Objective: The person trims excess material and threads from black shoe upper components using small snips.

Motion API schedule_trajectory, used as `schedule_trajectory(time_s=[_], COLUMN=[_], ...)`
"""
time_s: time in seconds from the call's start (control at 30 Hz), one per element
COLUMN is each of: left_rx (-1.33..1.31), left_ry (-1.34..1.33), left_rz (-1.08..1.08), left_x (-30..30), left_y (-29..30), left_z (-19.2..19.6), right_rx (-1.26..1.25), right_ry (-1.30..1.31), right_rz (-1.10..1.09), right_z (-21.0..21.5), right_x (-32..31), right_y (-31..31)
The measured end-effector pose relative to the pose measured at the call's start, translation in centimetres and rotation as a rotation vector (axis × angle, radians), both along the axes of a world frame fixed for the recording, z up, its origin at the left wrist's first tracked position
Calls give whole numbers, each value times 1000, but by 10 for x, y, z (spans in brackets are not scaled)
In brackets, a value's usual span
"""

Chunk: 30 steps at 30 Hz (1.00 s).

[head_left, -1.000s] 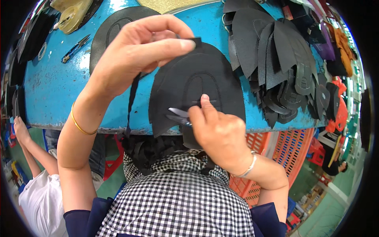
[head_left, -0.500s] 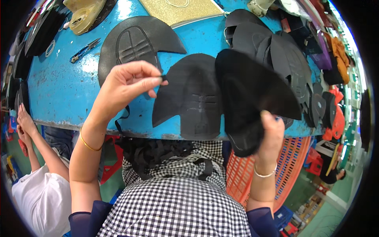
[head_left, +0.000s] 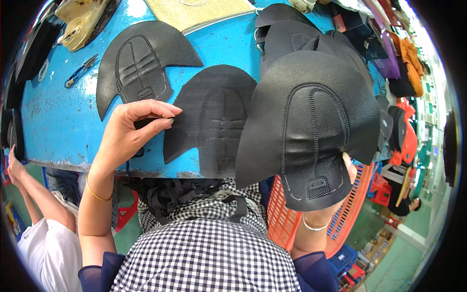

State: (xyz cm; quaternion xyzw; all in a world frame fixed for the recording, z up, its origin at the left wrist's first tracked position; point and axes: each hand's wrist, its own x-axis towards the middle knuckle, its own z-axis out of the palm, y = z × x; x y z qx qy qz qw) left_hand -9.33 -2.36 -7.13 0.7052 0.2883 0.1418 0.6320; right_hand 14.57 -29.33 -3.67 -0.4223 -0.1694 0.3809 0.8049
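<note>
My right hand (head_left: 348,177) holds up a black shoe upper (head_left: 316,126), its stitched, ribbed centre panel facing me. The thumb shows at its right edge; the other fingers are hidden behind it. My left hand (head_left: 138,124) is closed in a pinch over the table, with a narrow black strap between thumb and fingertips, mostly hidden by the fingers. Between the hands, a second upper (head_left: 214,117) lies on the blue table (head_left: 53,126) with its dull side up. A third upper (head_left: 146,58) lies beyond my left hand, smooth side up.
Overlapping black uppers (head_left: 292,39) are piled at the back right. Thread snips (head_left: 80,70) lie at the left, a gold sheet (head_left: 199,14) at the back. Black straps (head_left: 170,194) rest on my lap, beside an orange basket (head_left: 282,209). A co-worker's arm (head_left: 36,190) shows at left.
The upper in my right hand has turned from its dull side to its stitched side and stands more upright. My left hand has shifted slightly lower, still pinching.
</note>
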Motion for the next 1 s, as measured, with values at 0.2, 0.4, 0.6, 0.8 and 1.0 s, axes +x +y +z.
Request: schedule_trajectory(time_s=[0.2,0.4,0.6,0.8,1.0], left_rx=[65,209,237,222,3], left_ry=[-8,-27,164,117,120], left_rz=[27,-11,-70,-119,-157], left_x=[1,-2,-5,-2,10], left_y=[-2,-3,-6,4,12], left_z=[-3,-6,9,6,41], right_rx=[-55,-55,-149,-533,-544], right_ry=[-90,-325,-298,-1468,-1651], right_rz=[-133,-355,-589,230,491], right_z=[-7,-6,13,-2,-18], right_x=[-8,17,83,-12,-32], right_y=[-10,-10,-19,12,46])
